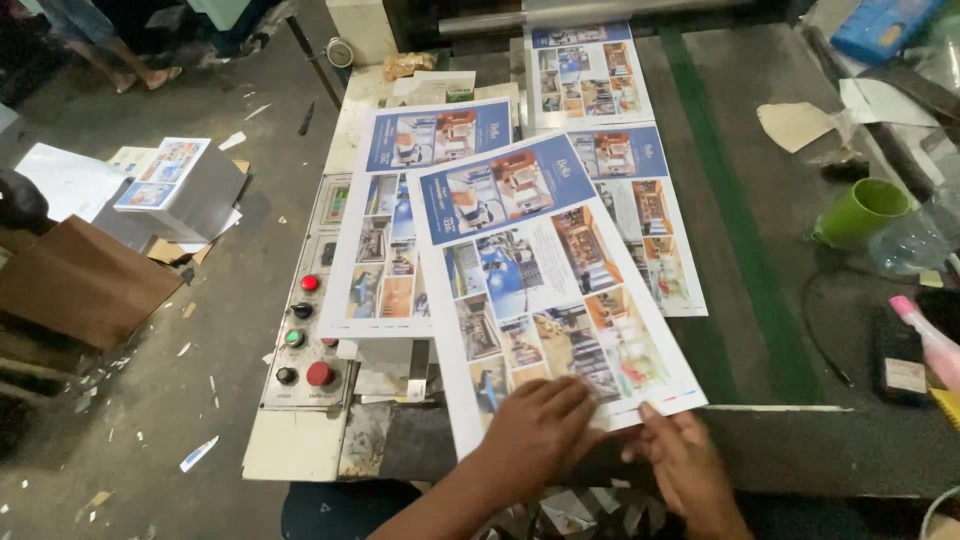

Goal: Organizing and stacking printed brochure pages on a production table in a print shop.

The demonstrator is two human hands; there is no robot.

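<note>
A large printed sheet (540, 270) with a blue header and several photo panels lies tilted on the machine table. My left hand (538, 428) rests flat on its near edge, fingers spread over the bottom pictures. My right hand (680, 455) pinches the sheet's near right corner from the edge. Under and beside it lie similar printed sheets: one to the left (385, 240), one to the right (650, 215) and one farther back (585, 75).
A control panel (305, 335) with red, green and black buttons sits at the table's left edge. A green cup (858, 212), a clear plastic bottle (915, 240) and a pink-capped object (925, 335) stand at right. A stack of prints (175, 185) and cardboard (80, 285) lie on the floor.
</note>
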